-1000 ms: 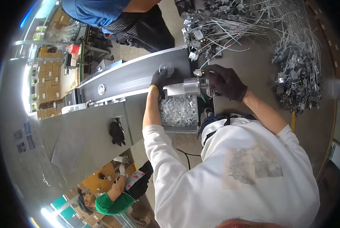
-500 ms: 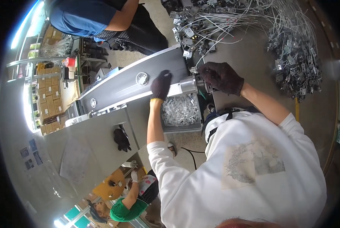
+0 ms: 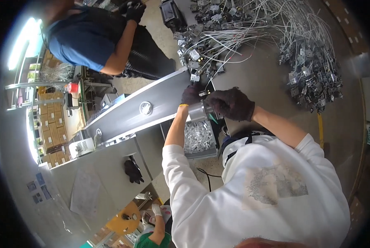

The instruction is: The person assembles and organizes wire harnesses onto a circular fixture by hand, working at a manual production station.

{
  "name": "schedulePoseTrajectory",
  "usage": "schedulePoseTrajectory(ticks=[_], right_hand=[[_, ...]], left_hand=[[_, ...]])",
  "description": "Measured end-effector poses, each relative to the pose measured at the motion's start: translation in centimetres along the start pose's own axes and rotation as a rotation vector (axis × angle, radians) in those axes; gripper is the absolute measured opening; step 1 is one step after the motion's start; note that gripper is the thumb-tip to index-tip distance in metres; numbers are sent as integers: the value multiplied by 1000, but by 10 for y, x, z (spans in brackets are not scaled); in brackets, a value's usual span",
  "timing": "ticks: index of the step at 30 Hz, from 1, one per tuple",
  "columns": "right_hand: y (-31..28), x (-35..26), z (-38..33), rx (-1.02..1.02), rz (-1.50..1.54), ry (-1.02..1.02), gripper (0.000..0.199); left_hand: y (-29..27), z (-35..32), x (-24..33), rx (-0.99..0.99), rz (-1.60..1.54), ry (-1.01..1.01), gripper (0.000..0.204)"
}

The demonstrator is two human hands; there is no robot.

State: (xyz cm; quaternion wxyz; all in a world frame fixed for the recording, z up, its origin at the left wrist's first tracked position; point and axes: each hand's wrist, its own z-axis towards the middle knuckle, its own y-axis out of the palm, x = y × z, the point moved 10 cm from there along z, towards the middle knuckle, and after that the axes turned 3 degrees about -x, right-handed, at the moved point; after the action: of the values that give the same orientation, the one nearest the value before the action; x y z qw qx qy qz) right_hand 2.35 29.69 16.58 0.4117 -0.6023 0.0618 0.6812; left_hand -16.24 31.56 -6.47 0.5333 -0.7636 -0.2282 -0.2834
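Observation:
My left hand [image 3: 191, 95], in a dark glove, is at the end of the conveyor belt [image 3: 168, 93], its fingers bunched and partly lost against dark parts. What it grips, if anything, is hidden. Close on its right, my right hand [image 3: 233, 104], in the same kind of glove, is closed on a small metal part [image 3: 203, 93] that shows between the two hands. Below them is the belt's metal end roller [image 3: 197, 110]. Just beyond lies a heap of metal parts with white wires [image 3: 197, 53]. A coiled white wire [image 3: 145, 108] rests on the belt.
A bin of small clear pieces [image 3: 198, 136] stands under the roller. More wired parts [image 3: 313, 78] lie on the grey table [image 3: 259, 82] at right. One co-worker [image 3: 83, 45] stands across the belt; another [image 3: 154, 235] works at lower left. A black glove [image 3: 132, 170] lies on the side table.
My left hand has moved from over the belt to the right, up beside my right hand. The coiled wire has travelled left along the belt. The co-worker across has raised a gloved hand.

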Motion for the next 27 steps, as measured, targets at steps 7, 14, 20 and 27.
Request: schedulePoseTrajectory(ticks=[7,14,20,27], right_hand=[[13,-10,5,-90,22,34,21],[11,-7,0,-100,2,48,21],[8,-2,-7,-99,-3,9,25],[72,-28,-64,-620,867,510,52]], left_hand=[[25,-6,-40,-201,822,-8,61],[-85,-51,12,-21,-66,-75,47],[-153,-134,134,16,181,1,28],[-50,-264,194,106,-343,-132,22]])
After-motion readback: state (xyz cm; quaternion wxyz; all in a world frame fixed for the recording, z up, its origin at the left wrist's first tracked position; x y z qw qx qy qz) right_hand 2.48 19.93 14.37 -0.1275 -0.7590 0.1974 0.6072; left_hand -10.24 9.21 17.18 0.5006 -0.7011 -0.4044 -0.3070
